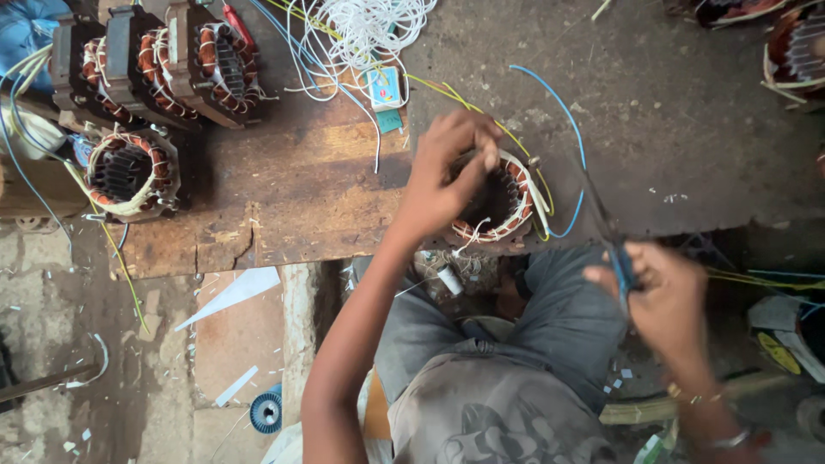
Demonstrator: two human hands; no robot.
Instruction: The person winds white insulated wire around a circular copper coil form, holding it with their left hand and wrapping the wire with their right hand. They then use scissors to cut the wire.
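Grey cloth over the person's lap [481, 378] fills the lower middle of the view, closest to the lens, with both bare arms rising from it. On the wooden workbench [284, 198] above, the left hand [447, 176] rests on the rim of a motor winding [503, 202], a steel ring wrapped in copper coils and white lacing; its fingers curl over the top edge and partly hide the bore, closed on the rim. That winding sits at the near edge of the bench, directly above the lap. The right hand [662, 301] is held well apart from it, lower and to the right, fist closed around a blue wire [574, 137] that arcs up from the winding and comes back down into the grip; a dark tool shaft seems to run into the same fist, though blur leaves its kind uncertain. Yellow wires [447, 90] trail from the winding toward a small blue-and-white packet [384, 86] and a tangle of white cord [369, 26]. Four more windings [129, 172] stand at the left end of the bench, clear of both hands. A blue spool [266, 411] and paper scraps [232, 296] lie on the floor below.
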